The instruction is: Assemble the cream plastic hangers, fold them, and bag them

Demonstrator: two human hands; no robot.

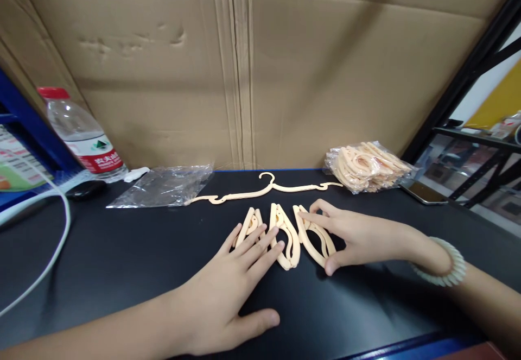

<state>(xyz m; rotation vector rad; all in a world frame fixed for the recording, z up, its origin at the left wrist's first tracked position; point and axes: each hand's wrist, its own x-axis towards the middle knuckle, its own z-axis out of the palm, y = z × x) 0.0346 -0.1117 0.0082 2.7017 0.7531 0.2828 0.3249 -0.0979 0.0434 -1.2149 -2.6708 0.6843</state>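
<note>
Three folded cream plastic hangers lie side by side on the black table. My left hand (232, 284) is spread flat over the left folded hanger (250, 221), its fingertips reaching the middle folded hanger (295, 246). At the right folded hanger (311, 246), my right hand (345, 235) has its fingers on the upper end and its thumb at the lower end. Behind them lies an unfolded hanger (248, 194) with its hook toward the cardboard.
An empty clear bag (163, 186) and a water bottle (87, 137) are at the left, near a white cable (67, 229). Bagged hangers (366, 167) and a phone (425, 193) sit at the back right. Cardboard (163, 77) stands behind the table (122, 262).
</note>
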